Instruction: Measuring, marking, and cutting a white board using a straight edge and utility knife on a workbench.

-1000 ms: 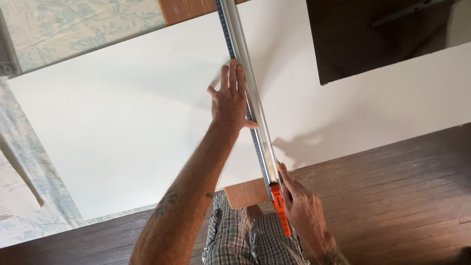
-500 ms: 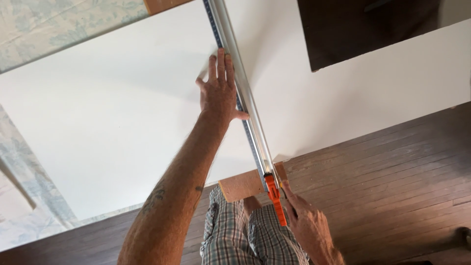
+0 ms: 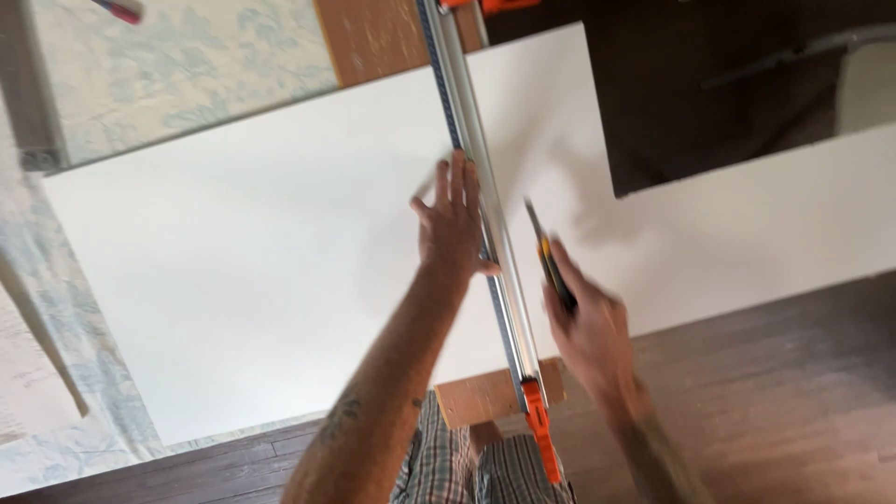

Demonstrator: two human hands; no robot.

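A long metal straightedge (image 3: 485, 215) lies across the white board (image 3: 233, 280), running from its far edge to its near edge, where an orange clamp end (image 3: 539, 429) sticks out over a wooden block (image 3: 476, 397). The left hand (image 3: 453, 224) presses flat on the board, fingers spread, touching the straightedge's left side. The right hand (image 3: 583, 327) is just right of the rail, clenched around a utility knife (image 3: 551, 257) (blurred), its tip over the board. Dark wooden floor (image 3: 765, 411) lies beyond the near edge.
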